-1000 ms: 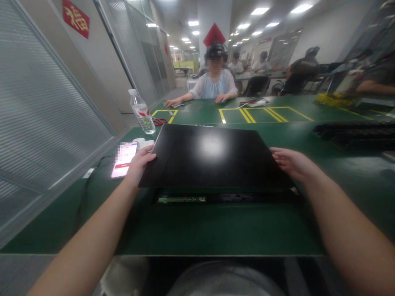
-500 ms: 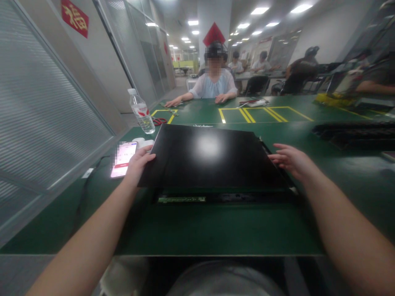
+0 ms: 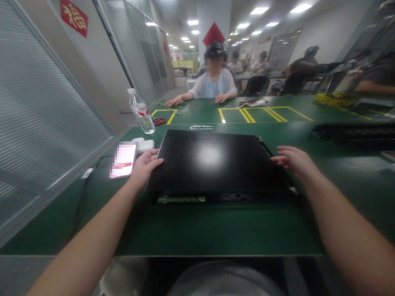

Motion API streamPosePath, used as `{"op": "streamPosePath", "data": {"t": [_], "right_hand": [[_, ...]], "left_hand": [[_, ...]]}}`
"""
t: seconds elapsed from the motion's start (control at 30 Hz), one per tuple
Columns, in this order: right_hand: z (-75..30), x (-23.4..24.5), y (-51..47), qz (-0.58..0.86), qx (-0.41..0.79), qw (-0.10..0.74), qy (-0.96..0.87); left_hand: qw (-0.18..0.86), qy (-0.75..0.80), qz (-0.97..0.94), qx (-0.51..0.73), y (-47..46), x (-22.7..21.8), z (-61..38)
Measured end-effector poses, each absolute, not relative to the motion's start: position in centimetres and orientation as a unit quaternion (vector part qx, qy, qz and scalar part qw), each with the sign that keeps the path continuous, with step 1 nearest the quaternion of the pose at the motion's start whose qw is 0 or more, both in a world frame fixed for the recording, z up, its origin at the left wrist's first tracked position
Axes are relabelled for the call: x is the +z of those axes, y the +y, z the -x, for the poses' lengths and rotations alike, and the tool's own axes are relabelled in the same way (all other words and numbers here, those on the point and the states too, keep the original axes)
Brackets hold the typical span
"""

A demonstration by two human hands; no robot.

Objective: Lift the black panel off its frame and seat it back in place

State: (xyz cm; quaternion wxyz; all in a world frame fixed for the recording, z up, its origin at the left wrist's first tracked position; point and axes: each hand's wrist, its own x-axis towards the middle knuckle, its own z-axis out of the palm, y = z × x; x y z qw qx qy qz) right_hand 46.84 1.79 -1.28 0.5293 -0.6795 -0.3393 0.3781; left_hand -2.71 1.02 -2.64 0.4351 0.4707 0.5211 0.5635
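Observation:
A flat black screen panel lies over a black frame, its left side raised slightly. Ceiling light glares off its middle. My left hand grips the panel's left edge, thumb on top and the other fingers at the side and partly below. At the right edge, my right hand has its fingers stretched out and apart, the lower fingertips at or just touching the edge. A green circuit strip shows along the frame's near side. The panel covers most of the frame.
Left of the panel are a lit phone, a white case and a water bottle. Red scissors lie farther back. Black trays stand at right. Across the green table sits a person, hands on the tabletop.
The panel's left side has moved right and lower toward the frame, with my left hand following. A small white item behind the panel shows more. My right hand has shifted slightly right.

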Motion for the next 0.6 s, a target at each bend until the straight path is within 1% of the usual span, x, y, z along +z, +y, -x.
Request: {"op": "streamPosePath", "data": {"t": [0.23, 0.6], "right_hand": [[-46.3, -0.6, 1.5, 0.708, 0.348, 0.506, -0.348], [-45.0, 0.7, 0.5, 0.735, 0.302, 0.489, -0.359]], "left_hand": [[0.458, 0.524, -0.469, 0.544, 0.3, -1.6, 1.8], [0.503, 0.515, -0.471, 0.51, 0.4, -2.3, 1.5]]}}
